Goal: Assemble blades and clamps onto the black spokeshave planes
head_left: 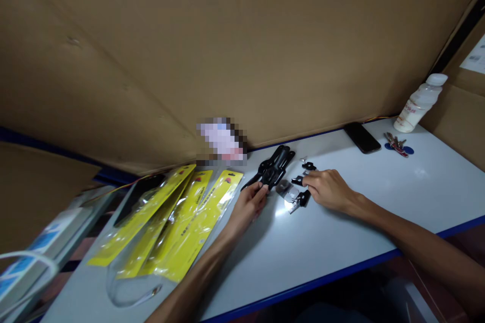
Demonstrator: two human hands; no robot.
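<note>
My left hand is closed at the near end of several glossy black tools with long handles, lying together at the back of the table; their exact kind is unclear. To the right, my right hand pinches at a small black part, its fingertips partly hiding the contact. A second small black part lies just behind it. Nearer to me, another black part rests beside small clear plastic bags. A tiny shiny metal piece lies farther back.
Yellow-card packages in clear plastic overlap on the left, near a white cable. At the back right are a black phone, keys and a bottle. A cardboard wall bounds the white table.
</note>
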